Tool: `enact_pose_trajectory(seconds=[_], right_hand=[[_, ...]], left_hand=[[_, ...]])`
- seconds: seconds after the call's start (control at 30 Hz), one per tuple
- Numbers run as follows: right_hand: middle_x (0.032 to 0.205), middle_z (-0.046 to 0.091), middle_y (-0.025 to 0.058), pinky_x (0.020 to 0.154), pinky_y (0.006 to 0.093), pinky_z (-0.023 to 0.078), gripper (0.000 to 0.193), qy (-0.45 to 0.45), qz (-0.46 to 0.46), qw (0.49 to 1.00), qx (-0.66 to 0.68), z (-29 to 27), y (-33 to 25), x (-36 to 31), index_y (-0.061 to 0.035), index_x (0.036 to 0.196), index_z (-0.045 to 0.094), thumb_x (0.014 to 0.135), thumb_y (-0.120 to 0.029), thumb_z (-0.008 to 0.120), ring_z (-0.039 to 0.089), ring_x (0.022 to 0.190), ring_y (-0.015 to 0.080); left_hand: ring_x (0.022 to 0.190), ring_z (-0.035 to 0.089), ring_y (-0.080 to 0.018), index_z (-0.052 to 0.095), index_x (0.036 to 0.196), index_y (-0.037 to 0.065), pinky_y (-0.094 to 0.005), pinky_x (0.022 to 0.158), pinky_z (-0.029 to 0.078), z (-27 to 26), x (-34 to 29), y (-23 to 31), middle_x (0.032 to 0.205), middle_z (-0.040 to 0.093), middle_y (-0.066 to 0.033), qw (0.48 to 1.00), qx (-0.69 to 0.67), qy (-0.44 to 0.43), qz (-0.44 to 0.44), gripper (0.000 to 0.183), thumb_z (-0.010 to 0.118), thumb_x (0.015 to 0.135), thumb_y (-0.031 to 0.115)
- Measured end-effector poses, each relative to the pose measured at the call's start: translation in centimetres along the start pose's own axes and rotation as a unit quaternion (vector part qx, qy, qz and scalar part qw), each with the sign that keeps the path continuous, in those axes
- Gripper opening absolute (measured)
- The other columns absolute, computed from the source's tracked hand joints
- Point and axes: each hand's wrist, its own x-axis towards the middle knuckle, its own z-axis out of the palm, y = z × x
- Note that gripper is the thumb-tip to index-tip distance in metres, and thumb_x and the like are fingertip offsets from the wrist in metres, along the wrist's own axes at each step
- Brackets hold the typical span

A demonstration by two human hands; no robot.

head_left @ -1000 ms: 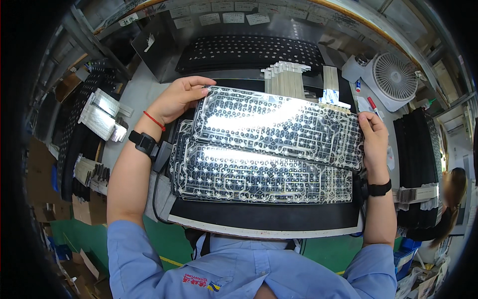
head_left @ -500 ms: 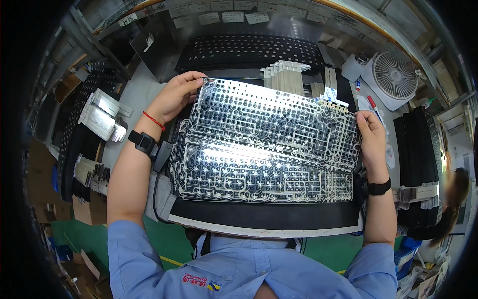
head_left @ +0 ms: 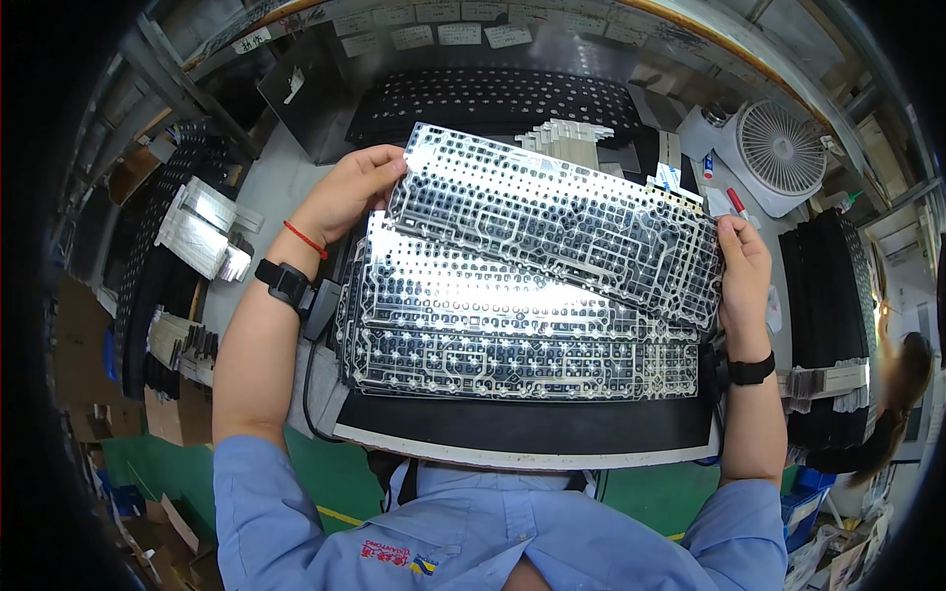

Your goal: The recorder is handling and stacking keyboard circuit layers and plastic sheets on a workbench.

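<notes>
I hold a shiny clear keyboard membrane sheet [head_left: 552,222] lifted and tilted above a second, similar sheet [head_left: 512,330] that lies flat on a black pad [head_left: 522,433]. My left hand [head_left: 350,187] grips the lifted sheet's upper left corner; a black watch and a red string sit on that wrist. At the right edge of the same sheet, my right hand [head_left: 744,271] pinches it, with a black band on the wrist.
A black keyboard plate [head_left: 483,98] lies beyond the sheets, with white strips [head_left: 567,138] beside it. A white desk fan [head_left: 778,153] stands far right. Black stacks [head_left: 823,295] flank the right, silver parts [head_left: 202,231] the left. Another person [head_left: 902,379] is at the right rim.
Both hands have raised the upper membrane sheet higher and tilted it up toward the far side; more of the lower sheet now shows.
</notes>
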Motion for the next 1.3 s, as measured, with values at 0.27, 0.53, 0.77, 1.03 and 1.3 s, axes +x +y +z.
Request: enact_pose_trajectory(seconds=[0.27, 0.53, 0.77, 1.03, 1.3], right_hand=[[0.092, 0.063, 0.0021, 0.075, 0.0199, 0.043, 0.019, -0.011, -0.005, 0.999, 0.042, 0.7, -0.4, -0.1, 0.0014, 0.103, 0.060, 0.096, -0.014, 0.053, 0.056, 0.080, 0.0068], [0.082, 0.060, -0.0002, 0.066, 0.0177, 0.041, 0.017, -0.028, -0.015, 0.999, -0.011, -0.6, 0.2, 0.1, 0.0000, 0.100, 0.061, 0.094, -0.015, 0.056, 0.050, 0.069, 0.0040], [0.080, 0.060, -0.0015, 0.068, 0.0180, 0.039, 0.017, 0.048, -0.058, 0.996, 0.049, 0.4, -0.4, 0.0, 0.0001, 0.102, 0.060, 0.094, -0.014, 0.057, 0.052, 0.071, 0.0048], [0.092, 0.059, -0.0018, 0.066, 0.0178, 0.040, 0.026, -0.010, -0.052, 0.999, -0.001, 0.8, -1.0, -0.5, 0.0012, 0.115, 0.057, 0.089, -0.003, 0.060, 0.052, 0.077, 0.0029], [0.090, 0.057, -0.0042, 0.064, 0.0162, 0.039, 0.031, 0.012, -0.061, 0.998, -0.013, 0.3, -0.5, -0.3, 0.0002, 0.119, 0.056, 0.089, -0.003, 0.061, 0.052, 0.076, 0.0017]], left_hand=[[0.062, 0.045, 0.0010, 0.061, 0.105, 0.007, -0.0151, 0.054, 0.033, -0.9, 0.9, -0.9, 0.079, 0.059, 0.0078, 0.995, -0.037, 0.081, 0.055, 0.019, 0.058, 0.093, 0.022], [0.072, 0.049, -0.0002, 0.061, 0.102, 0.011, -0.0171, 0.063, 0.038, -0.9, 0.5, -0.5, 0.087, 0.059, 0.0080, 0.995, -0.043, 0.077, 0.054, 0.014, 0.057, 0.094, 0.021], [0.087, 0.053, -0.0036, 0.062, 0.104, 0.012, -0.0198, 0.073, 0.043, -1.5, 0.7, -1.3, 0.097, 0.061, 0.0053, 0.986, -0.075, 0.099, 0.114, 0.012, 0.058, 0.093, 0.012], [0.098, 0.056, -0.0110, 0.054, 0.121, 0.005, -0.0282, 0.087, 0.045, -0.2, 0.2, 0.1, 0.111, 0.060, -0.0026, 0.990, -0.084, 0.084, 0.079, 0.027, 0.046, 0.096, 0.010], [0.080, 0.054, -0.0051, 0.055, 0.116, 0.007, -0.0220, 0.074, 0.044, -0.4, 0.5, -0.4, 0.095, 0.061, 0.0015, 0.998, 0.002, 0.054, 0.024, 0.026, 0.047, 0.098, 0.024]])
